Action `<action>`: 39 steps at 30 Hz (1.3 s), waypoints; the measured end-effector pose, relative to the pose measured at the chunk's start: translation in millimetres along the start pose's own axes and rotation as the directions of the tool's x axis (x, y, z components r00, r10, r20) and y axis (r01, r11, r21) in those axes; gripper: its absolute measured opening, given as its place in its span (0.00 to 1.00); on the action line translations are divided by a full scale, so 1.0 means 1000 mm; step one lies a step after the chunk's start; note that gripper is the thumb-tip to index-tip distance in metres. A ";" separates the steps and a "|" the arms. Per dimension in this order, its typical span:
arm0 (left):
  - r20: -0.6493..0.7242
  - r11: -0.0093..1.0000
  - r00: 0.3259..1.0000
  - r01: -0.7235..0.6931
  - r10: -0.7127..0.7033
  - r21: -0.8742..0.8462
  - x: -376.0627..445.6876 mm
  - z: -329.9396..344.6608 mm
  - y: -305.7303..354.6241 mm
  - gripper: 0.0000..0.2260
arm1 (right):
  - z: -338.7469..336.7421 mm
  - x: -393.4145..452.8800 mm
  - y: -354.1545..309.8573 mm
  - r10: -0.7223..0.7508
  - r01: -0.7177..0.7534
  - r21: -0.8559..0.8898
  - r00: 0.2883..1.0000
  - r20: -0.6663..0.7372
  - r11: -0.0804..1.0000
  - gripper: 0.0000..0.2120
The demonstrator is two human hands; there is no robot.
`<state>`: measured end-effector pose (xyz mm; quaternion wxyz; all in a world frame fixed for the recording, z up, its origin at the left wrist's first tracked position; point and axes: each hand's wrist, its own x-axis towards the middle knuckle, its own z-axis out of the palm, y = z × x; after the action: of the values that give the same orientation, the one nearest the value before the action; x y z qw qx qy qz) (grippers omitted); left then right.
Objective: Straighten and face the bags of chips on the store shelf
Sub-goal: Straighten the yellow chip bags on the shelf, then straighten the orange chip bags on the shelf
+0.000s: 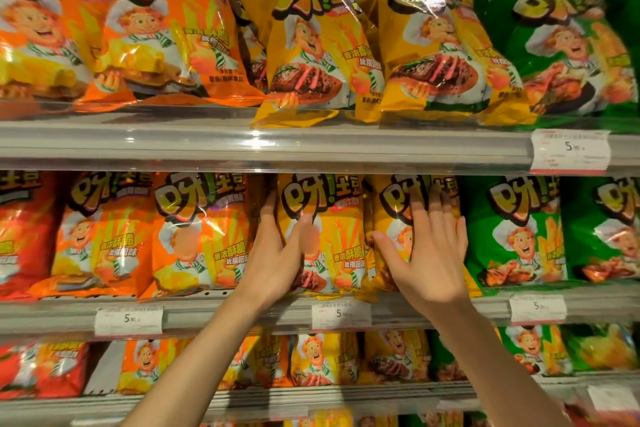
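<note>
On the middle shelf (pixel 242 310) two yellow chip bags stand side by side. My left hand (pixel 277 256) holds the left yellow bag (pixel 332 236) by its left edge, thumb across the front and fingers slipped in beside it. My right hand (pixel 429 253) lies flat with spread fingers on the front of the right yellow bag (pixel 391 204), which leans slightly. Both bags face forward. Orange bags (pixel 194 232) stand to the left and green bags (pixel 519 232) to the right.
The upper shelf (pixel 242 142) carries orange, yellow and green bags, some tilted or overlapping. The lower shelf (pixel 311 357) holds more bags in the same colours. Price tags (pixel 341 314) hang on the shelf rails. Red bags (pixel 20 236) stand at the far left.
</note>
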<state>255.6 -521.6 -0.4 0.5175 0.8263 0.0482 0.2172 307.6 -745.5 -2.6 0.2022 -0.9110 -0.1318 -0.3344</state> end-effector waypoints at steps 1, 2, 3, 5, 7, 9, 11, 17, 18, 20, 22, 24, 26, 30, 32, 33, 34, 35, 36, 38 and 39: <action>0.000 0.999 0.999 -0.034 0.034 0.021 -0.004 -0.004 0.000 0.38 | -0.005 -0.002 -0.003 0.001 0.000 0.058 1.000 -0.010 0.998 0.33; -0.004 0.997 0.998 -0.064 0.064 0.041 -0.008 -0.008 0.000 0.38 | -0.009 -0.005 -0.006 0.009 -0.006 0.132 1.000 -0.016 0.991 0.29; -0.014 0.995 0.996 -0.086 0.086 0.052 -0.012 -0.013 0.000 0.37 | -0.014 -0.009 -0.011 0.017 -0.013 0.214 1.000 -0.014 0.977 0.26; -0.030 0.994 0.994 -0.105 0.106 0.035 -0.023 -0.021 0.000 0.32 | -0.023 -0.019 -0.019 -0.003 0.012 0.355 1.000 -0.028 0.935 0.23; -0.014 0.992 0.993 -0.120 0.121 0.023 -0.037 -0.030 -0.002 0.27 | -0.029 -0.034 -0.025 -0.034 0.038 0.484 0.999 -0.016 0.874 0.20; 0.020 0.992 0.992 -0.124 0.124 0.017 -0.052 -0.040 -0.006 0.24 | -0.032 -0.048 -0.032 -0.003 -0.085 0.625 0.990 0.138 0.776 0.21; 0.041 0.995 0.994 -0.101 0.101 -0.008 -0.065 -0.051 -0.011 0.18 | -0.027 -0.063 -0.036 0.019 -0.213 0.629 0.954 0.300 0.747 0.18; 0.060 0.987 0.998 0.031 -0.022 -0.156 -0.096 -0.076 -0.035 0.06 | -0.013 -0.109 -0.048 0.149 -0.408 0.591 0.887 0.437 0.696 0.19; 0.062 0.981 0.997 0.063 -0.052 -0.185 -0.100 -0.081 -0.042 0.06 | -0.011 -0.115 -0.052 0.171 -0.431 0.587 0.879 0.445 0.685 0.19; 0.065 0.966 0.993 0.107 -0.094 -0.237 -0.106 -0.090 -0.055 0.07 | -0.007 -0.125 -0.060 0.216 -0.472 0.583 0.864 0.455 0.661 0.18; 0.070 0.961 0.992 0.121 -0.107 -0.248 -0.109 -0.100 -0.067 0.08 | -0.003 -0.135 -0.067 0.252 -0.502 0.581 0.852 0.459 0.641 0.18; 0.079 0.963 0.990 0.130 -0.115 -0.235 -0.112 -0.107 -0.077 0.07 | -0.001 -0.144 -0.072 0.266 -0.518 0.576 0.844 0.466 0.632 0.18; 0.080 0.971 0.990 0.130 -0.116 -0.201 -0.114 -0.112 -0.083 0.07 | -0.001 -0.150 -0.075 0.279 -0.533 0.585 0.837 0.471 0.611 0.14; 0.047 0.969 0.987 0.159 -0.152 -0.192 -0.115 -0.117 -0.086 0.08 | -0.001 -0.152 -0.073 0.296 -0.554 0.598 0.826 0.479 0.579 0.08; 0.034 0.967 0.986 0.164 -0.161 -0.194 -0.116 -0.119 -0.081 0.08 | -0.001 -0.149 -0.073 0.291 -0.556 0.612 0.826 0.484 0.561 0.07; 0.028 0.969 0.987 0.159 -0.156 -0.190 -0.118 -0.120 -0.079 0.07 | 0.000 -0.147 -0.073 0.286 -0.554 0.619 0.827 0.484 0.557 0.07; 0.019 0.971 0.989 0.148 -0.147 -0.186 -0.120 -0.121 -0.077 0.06 | 0.001 -0.146 -0.074 0.282 -0.551 0.623 0.829 0.482 0.555 0.07; 0.006 0.974 0.991 0.132 -0.133 -0.183 -0.122 -0.123 -0.074 0.06 | 0.003 -0.145 -0.076 0.275 -0.545 0.627 0.833 0.480 0.556 0.07; -0.007 0.976 0.992 0.119 -0.122 -0.183 -0.124 -0.126 -0.072 0.06 | 0.004 -0.143 -0.078 0.263 -0.538 0.630 0.837 0.480 0.560 0.07; -0.024 0.978 0.994 0.103 -0.109 -0.180 -0.126 -0.130 -0.071 0.07 | 0.006 -0.139 -0.084 0.244 -0.533 0.635 0.838 0.488 0.559 0.06; -0.031 0.979 0.994 0.096 -0.103 -0.177 -0.127 -0.133 -0.070 0.07 | 0.006 -0.138 -0.088 0.233 -0.528 0.638 0.839 0.491 0.560 0.06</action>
<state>96.7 -417.0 -51.7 0.5974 0.7695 0.0804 0.2109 176.0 -679.7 -73.6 0.6024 -0.7928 -0.0882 -0.0275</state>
